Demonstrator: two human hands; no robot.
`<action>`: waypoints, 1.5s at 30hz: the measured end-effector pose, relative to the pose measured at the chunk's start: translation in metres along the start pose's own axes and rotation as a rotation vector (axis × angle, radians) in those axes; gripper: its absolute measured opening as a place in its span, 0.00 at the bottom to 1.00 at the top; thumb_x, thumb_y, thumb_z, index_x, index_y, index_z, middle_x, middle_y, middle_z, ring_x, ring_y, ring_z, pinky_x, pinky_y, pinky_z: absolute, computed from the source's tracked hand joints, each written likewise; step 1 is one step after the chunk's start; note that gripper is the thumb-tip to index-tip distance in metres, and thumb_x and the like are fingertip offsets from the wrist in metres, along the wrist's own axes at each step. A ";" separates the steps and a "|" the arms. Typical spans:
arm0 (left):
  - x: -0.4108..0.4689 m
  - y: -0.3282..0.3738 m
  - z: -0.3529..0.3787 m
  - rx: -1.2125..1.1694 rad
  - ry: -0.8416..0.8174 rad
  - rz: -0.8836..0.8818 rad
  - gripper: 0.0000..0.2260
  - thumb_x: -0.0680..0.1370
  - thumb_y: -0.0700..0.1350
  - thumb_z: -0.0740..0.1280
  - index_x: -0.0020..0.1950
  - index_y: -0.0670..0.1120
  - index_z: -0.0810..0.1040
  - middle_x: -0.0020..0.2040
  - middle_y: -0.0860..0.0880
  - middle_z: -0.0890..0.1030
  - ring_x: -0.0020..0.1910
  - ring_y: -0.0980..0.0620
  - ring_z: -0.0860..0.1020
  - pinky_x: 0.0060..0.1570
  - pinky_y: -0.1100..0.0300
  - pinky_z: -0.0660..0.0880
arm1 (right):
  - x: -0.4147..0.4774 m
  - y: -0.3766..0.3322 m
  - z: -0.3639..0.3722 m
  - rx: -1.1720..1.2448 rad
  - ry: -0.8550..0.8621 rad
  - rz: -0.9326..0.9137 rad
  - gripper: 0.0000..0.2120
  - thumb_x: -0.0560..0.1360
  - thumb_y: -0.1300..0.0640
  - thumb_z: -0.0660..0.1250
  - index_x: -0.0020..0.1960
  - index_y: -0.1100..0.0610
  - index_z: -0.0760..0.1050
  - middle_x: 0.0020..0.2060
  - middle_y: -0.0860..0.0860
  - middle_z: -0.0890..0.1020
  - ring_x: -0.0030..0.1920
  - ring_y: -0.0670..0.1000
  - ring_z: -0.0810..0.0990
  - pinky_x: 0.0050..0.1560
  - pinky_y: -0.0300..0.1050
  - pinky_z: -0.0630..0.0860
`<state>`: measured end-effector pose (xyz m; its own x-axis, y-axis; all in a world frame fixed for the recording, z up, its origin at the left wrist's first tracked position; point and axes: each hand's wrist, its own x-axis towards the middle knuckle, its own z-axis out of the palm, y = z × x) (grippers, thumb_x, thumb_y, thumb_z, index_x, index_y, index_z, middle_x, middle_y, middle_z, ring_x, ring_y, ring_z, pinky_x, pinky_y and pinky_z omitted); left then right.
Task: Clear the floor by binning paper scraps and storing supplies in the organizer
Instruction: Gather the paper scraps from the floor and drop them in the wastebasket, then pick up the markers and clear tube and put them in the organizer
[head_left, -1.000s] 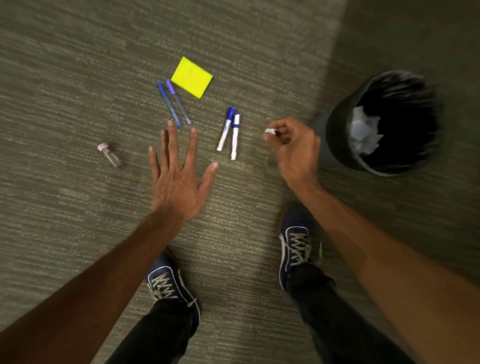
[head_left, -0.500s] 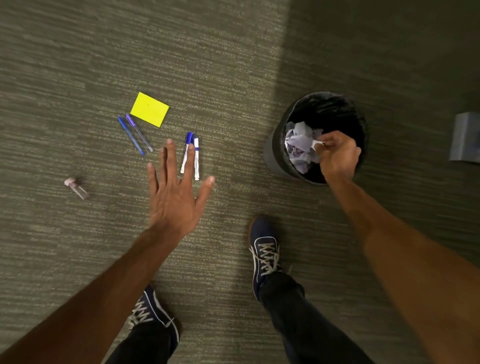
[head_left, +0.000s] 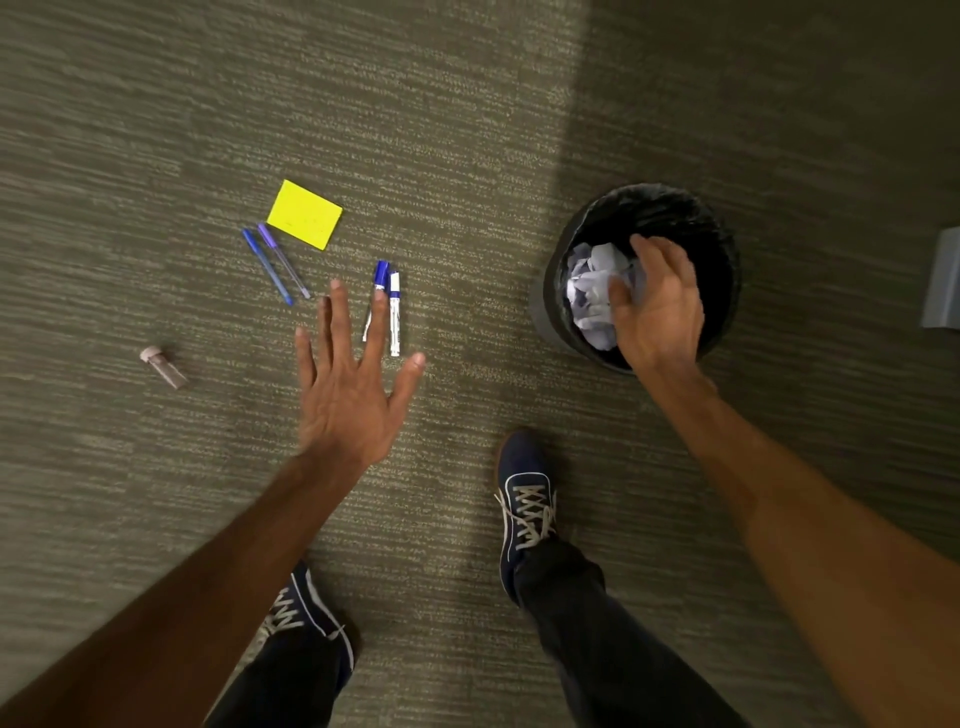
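A black bin (head_left: 723, 244) stands on the carpet at the right, holding crumpled white paper scraps (head_left: 592, 291). My right hand (head_left: 657, 301) hovers over its mouth with fingers spread and nothing in it. My left hand (head_left: 348, 384) is held flat and open above the floor, its fingertips over two white markers with blue caps (head_left: 393, 306). Left of them lie a blue pen and a purple pen (head_left: 275, 265) beside a yellow sticky-note pad (head_left: 305, 214). A small pinkish capped tube (head_left: 163, 367) lies further left.
A grey object (head_left: 943, 280) is cut off by the right edge. My two dark blue shoes (head_left: 522, 499) stand on the carpet below the hands, the left one (head_left: 304, 618) near the bottom. The carpet's right side lies in shadow.
My right hand carried a small paper scrap from beside the markers over to the bin, then spread its fingers; the scrap is no longer in it. The left hand stayed spread.
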<state>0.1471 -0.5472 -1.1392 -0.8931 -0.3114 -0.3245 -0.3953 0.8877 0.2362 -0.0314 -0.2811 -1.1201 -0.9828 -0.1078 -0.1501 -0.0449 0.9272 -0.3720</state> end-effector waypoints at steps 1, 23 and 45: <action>-0.001 -0.001 -0.003 -0.003 -0.001 -0.002 0.34 0.82 0.67 0.46 0.83 0.51 0.45 0.83 0.39 0.43 0.82 0.40 0.46 0.78 0.35 0.51 | -0.007 -0.009 -0.004 -0.005 0.034 -0.053 0.24 0.78 0.54 0.67 0.73 0.56 0.70 0.71 0.55 0.73 0.70 0.56 0.71 0.67 0.55 0.72; -0.001 -0.077 0.023 -0.122 -0.163 -0.030 0.37 0.80 0.68 0.47 0.83 0.49 0.41 0.82 0.40 0.39 0.82 0.40 0.45 0.79 0.39 0.51 | -0.088 -0.147 0.150 0.058 -0.323 -0.305 0.17 0.79 0.58 0.65 0.67 0.58 0.74 0.59 0.56 0.77 0.59 0.55 0.76 0.62 0.55 0.74; 0.139 -0.082 0.156 -0.377 -0.115 -0.319 0.19 0.78 0.42 0.70 0.67 0.42 0.70 0.61 0.42 0.78 0.57 0.42 0.79 0.47 0.57 0.69 | -0.033 -0.129 0.314 0.319 -0.385 0.115 0.11 0.75 0.63 0.72 0.56 0.57 0.76 0.46 0.52 0.84 0.44 0.54 0.84 0.47 0.57 0.83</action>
<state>0.0890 -0.6103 -1.3469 -0.6944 -0.4889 -0.5281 -0.7134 0.5638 0.4161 0.0631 -0.5102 -1.3545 -0.8384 -0.1911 -0.5105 0.1761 0.7913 -0.5855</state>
